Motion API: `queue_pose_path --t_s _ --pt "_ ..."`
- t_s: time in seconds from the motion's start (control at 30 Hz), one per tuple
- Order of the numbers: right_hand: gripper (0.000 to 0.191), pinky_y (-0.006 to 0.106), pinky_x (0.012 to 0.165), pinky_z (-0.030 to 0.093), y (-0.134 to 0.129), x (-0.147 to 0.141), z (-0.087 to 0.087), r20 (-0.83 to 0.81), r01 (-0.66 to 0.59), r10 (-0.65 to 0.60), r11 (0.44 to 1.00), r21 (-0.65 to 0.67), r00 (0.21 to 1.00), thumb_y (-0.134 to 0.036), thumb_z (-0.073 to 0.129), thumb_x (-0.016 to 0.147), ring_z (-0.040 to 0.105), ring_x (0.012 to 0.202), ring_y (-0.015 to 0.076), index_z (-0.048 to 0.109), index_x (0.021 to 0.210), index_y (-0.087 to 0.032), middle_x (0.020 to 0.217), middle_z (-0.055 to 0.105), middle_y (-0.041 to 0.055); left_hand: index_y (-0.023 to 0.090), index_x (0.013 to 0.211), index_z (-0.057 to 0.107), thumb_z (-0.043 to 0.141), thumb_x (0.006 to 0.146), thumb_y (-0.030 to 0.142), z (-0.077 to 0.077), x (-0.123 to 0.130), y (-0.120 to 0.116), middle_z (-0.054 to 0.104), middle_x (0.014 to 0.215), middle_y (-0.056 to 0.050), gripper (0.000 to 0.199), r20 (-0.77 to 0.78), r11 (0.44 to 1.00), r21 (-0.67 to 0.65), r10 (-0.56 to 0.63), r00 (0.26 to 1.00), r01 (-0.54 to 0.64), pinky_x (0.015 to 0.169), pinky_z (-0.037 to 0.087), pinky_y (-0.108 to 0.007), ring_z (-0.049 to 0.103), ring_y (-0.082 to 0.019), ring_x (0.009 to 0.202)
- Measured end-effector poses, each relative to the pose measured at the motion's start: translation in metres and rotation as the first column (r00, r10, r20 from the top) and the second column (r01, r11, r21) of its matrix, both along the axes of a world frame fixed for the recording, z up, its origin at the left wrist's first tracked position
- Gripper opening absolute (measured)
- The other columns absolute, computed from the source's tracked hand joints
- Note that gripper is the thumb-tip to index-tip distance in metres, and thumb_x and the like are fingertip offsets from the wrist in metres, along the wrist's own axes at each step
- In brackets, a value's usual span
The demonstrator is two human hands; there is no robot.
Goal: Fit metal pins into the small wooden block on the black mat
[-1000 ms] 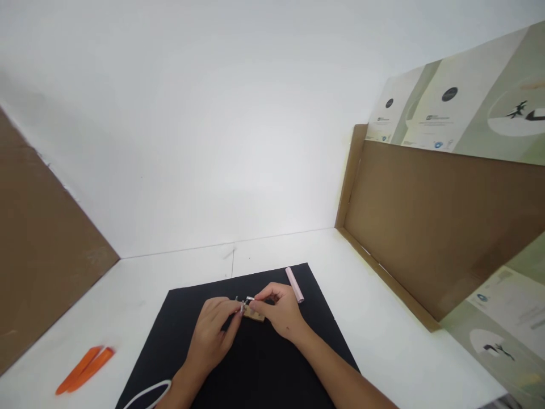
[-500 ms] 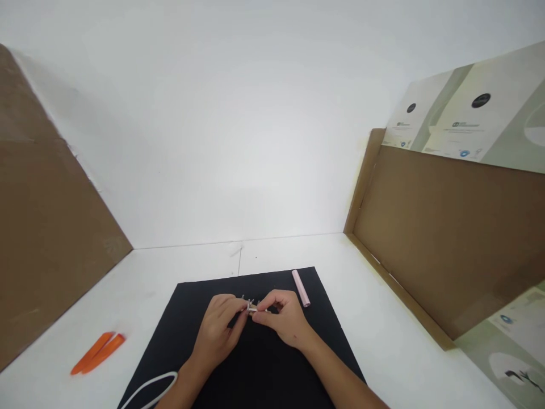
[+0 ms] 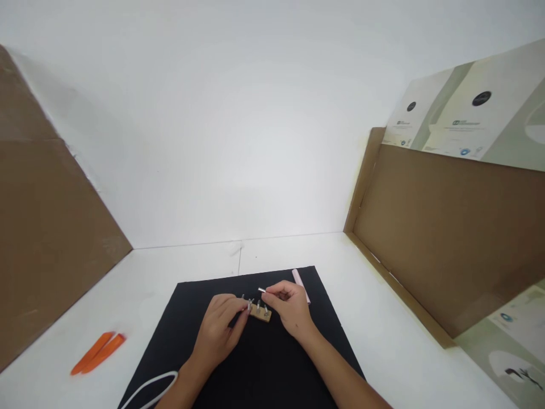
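On the black mat [image 3: 259,363] lies a small light-brown wooden strip [image 3: 262,315], with several short metal pegs [image 3: 258,305] standing up or leaning from it. My left hand [image 3: 217,326] pinches the strip's left end with thumb and fingers, which hide that end. My right hand [image 3: 292,309] is closed on a short, shiny metal rod [image 3: 261,290], its free end pointing left, above and apart from the strip. Just behind my right hand lies a pale pink tube [image 3: 298,278], partly covered by it.
Two orange flat strips [image 3: 97,352] lie on the white table [image 3: 140,295] at left. A white cord loop [image 3: 159,378] lies near my left wrist. Brown cardboard panels stand at left [image 3: 55,216] and right [image 3: 447,227], with a white wall [image 3: 255,125] behind.
My right hand has moved up and back, away from my left hand, with the metal rod in it. The wooden strip's right part now shows. My left hand has stayed in place.
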State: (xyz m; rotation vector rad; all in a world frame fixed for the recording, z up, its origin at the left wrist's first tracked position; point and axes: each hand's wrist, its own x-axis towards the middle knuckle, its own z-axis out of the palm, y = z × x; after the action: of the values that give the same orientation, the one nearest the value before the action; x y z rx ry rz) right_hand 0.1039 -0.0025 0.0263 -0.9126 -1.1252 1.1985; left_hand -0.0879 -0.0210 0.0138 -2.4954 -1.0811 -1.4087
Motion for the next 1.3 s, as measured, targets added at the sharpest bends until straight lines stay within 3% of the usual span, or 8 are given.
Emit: queue_pose_path --t_s 0.1,0.27,0.33,0.57,0.97,1.3 --pt "0.016 0.026 0.058 0.048 0.000 0.000 -0.003 -0.003 -0.050 0.050 0.999 -0.004 0.999 -0.026 0.084 0.061 0.063 0.058 0.0141 0.072 0.068 -0.018 0.064 0.071 0.0014 0.020 0.100 0.063 0.060 0.085 0.006 0.000 0.000 0.000 0.069 0.086 -0.004 0.020 -0.006 1.000 0.007 0.003 1.000 -0.003 0.080 0.046 -0.036 0.060 -0.019 0.083" --pt "0.017 0.026 0.061 0.049 -0.004 -0.002 -0.006 -0.028 -0.278 0.278 0.960 -0.022 0.960 -0.024 0.085 0.060 0.066 0.062 0.0139 0.072 0.068 -0.017 0.070 0.075 0.0021 0.021 0.100 0.062 0.060 0.086 0.007 0.001 -0.001 0.000 0.068 0.086 -0.003 0.020 -0.020 1.000 0.000 0.009 1.000 -0.009 0.080 0.046 -0.036 0.060 -0.019 0.083" --pt "0.016 0.026 0.063 0.049 -0.005 -0.002 -0.006 -0.016 -0.312 0.312 0.950 -0.014 0.950 -0.023 0.085 0.060 0.066 0.063 0.0135 0.073 0.068 -0.017 0.071 0.075 0.0020 0.021 0.101 0.062 0.060 0.087 0.007 0.001 -0.002 0.000 0.068 0.087 -0.003 0.020 -0.021 1.000 0.005 0.014 1.000 -0.014 0.080 0.046 -0.036 0.060 -0.018 0.083" --pt "0.015 0.026 0.064 0.050 -0.006 -0.002 -0.006 -0.001 -0.304 0.304 0.953 0.004 0.953 -0.022 0.085 0.061 0.067 0.064 0.0140 0.073 0.069 -0.018 0.072 0.075 0.0017 0.020 0.102 0.061 0.060 0.086 0.006 0.002 -0.001 0.001 0.068 0.087 -0.004 0.021 -0.025 1.000 0.027 0.007 1.000 -0.006 0.080 0.046 -0.036 0.059 -0.018 0.084" --pt "0.022 0.026 0.057 0.049 -0.001 -0.004 -0.006 -0.053 -0.136 0.133 0.990 -0.049 0.990 -0.030 0.087 0.058 0.065 0.056 0.0139 0.071 0.068 -0.018 0.063 0.073 0.0010 0.021 0.099 0.062 0.060 0.085 0.005 0.002 0.000 0.000 0.068 0.086 -0.003 0.021 -0.022 1.000 0.011 -0.012 1.000 0.013 0.079 0.046 -0.036 0.060 -0.019 0.082" --pt "0.018 0.041 0.084 0.054 -0.012 0.000 0.007 0.021 -0.330 0.330 0.941 0.069 0.944 -0.028 0.085 0.062 0.072 0.089 0.0259 0.073 0.071 -0.017 0.092 0.078 0.0101 0.021 0.103 0.061 0.058 0.087 0.009 0.000 -0.002 0.001 0.069 0.087 -0.004 0.020 -0.031 1.000 0.023 0.001 1.000 -0.001 0.080 0.048 -0.036 0.062 -0.018 0.083"
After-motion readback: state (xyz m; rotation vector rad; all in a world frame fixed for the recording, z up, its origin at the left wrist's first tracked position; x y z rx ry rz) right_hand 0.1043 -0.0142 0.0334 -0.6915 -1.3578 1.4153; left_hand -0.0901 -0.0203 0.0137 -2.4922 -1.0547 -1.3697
